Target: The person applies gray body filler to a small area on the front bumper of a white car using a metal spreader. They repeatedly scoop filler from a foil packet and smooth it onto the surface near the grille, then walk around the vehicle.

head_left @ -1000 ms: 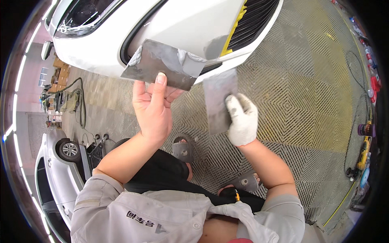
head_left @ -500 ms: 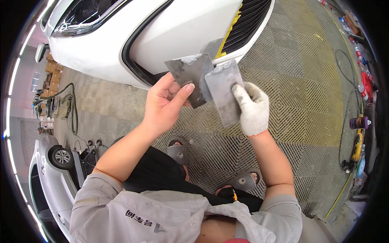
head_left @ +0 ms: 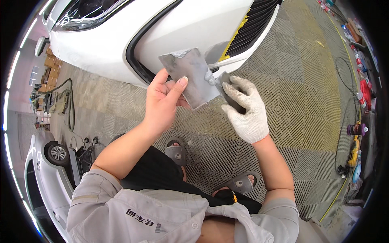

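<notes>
My bare left hand [head_left: 166, 99] grips a flat grey putty spreader [head_left: 193, 81] between thumb and fingers. Grey putty [head_left: 181, 52] sits along that plate's far edge, with another lump on its right side. In its white knit glove, my right hand [head_left: 248, 108] is closed on a second putty spreader [head_left: 231, 94], tilted so that it shows narrow. The second blade's edge meets the first plate at the right-side putty lump. Beyond both hands stands a white car bumper [head_left: 178, 34], with a grey patch [head_left: 215, 52] beside its black grille.
Yellow masking tape [head_left: 235, 36] lines the black grille [head_left: 253, 28]. Grated floor tiles [head_left: 300, 121] lie under my sandals. On the right are a yellow power tool [head_left: 355, 150], a purple-capped can [head_left: 357, 129] and a cable. A silver car [head_left: 44, 174] stands at left.
The right spreader has turned from lying nearly flat to edge-on, and now presses against the left plate's right side. The left plate has tilted to show more of its face.
</notes>
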Available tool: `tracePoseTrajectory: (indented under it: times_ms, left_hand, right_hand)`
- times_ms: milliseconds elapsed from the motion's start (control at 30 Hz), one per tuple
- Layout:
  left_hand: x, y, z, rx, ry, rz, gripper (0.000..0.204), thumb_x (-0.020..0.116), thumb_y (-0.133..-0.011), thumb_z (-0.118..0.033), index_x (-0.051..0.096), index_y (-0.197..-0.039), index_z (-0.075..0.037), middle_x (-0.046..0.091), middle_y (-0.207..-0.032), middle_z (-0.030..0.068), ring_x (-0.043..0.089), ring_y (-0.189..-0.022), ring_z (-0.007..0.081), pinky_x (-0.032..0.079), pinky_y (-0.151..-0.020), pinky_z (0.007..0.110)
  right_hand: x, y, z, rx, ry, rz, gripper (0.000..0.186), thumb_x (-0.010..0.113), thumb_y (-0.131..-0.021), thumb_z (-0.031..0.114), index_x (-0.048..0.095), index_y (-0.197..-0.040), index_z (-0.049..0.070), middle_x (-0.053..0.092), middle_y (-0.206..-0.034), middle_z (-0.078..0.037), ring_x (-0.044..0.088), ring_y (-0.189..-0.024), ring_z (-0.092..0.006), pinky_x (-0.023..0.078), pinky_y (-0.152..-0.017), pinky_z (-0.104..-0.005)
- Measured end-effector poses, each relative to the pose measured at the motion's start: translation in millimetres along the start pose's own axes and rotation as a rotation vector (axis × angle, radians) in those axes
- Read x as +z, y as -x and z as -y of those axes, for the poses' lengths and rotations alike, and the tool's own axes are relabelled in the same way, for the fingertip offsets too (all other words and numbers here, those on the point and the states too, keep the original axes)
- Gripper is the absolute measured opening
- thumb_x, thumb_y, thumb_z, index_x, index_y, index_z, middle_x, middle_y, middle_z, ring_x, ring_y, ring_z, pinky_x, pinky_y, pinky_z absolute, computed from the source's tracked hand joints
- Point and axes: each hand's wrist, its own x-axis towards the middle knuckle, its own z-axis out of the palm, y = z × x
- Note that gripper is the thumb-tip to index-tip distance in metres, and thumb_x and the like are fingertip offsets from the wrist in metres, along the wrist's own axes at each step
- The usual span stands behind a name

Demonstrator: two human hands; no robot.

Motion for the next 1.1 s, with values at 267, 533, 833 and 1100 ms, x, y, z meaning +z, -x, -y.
tracePoseTrajectory:
  times_ms: [267,533,833,1100]
  left_hand:
    - [-1,-3,1,0.111,-0.217,0.018,0.030,0.061,-0.105,-0.009,0.056,-0.134,-0.001,0.073,-0.093,0.0056,0.071,-0.077,0.0101,0.062,-0.063,0.026]
    - [14,-11,8,0.271,-0.325,0.021,0.038,0.062,-0.104,-0.006,0.054,-0.141,-0.001,0.073,-0.098,0.0035,0.066,-0.077,0.0053,0.056,-0.063,0.021]
    - [38,2,32,-0.091,-0.207,0.275,0.038,0.063,-0.104,-0.009,0.055,-0.141,-0.001,0.071,-0.092,0.0003,0.065,-0.076,0.0046,0.055,-0.063,0.021]
    - [51,15,58,-0.332,-0.170,0.410,0.035,0.063,-0.104,-0.010,0.056,-0.138,-0.002,0.072,-0.095,0.0027,0.065,-0.076,0.0072,0.055,-0.063,0.025]
  right_hand:
    - [-19,-6,12,-0.303,0.413,-0.204,0.041,0.081,-0.069,0.005,0.081,-0.109,0.011,0.067,-0.127,-0.023,0.067,-0.111,-0.0362,0.056,-0.092,-0.0449]
    - [-5,4,11,-0.173,0.528,0.082,0.032,0.076,-0.074,0.014,0.081,-0.105,0.018,0.070,-0.119,-0.013,0.067,-0.106,-0.0355,0.058,-0.083,-0.0454]
    - [-70,71,-39,0.565,0.053,0.110,0.046,0.070,-0.084,0.014,0.072,-0.128,0.004,0.064,-0.136,-0.017,0.065,-0.121,-0.0308,0.052,-0.105,-0.0384]
    - [-124,78,-83,0.710,-0.441,0.140,0.053,0.075,-0.083,0.008,0.068,-0.135,0.000,0.063,-0.139,-0.013,0.059,-0.128,-0.0283,0.045,-0.114,-0.0403]
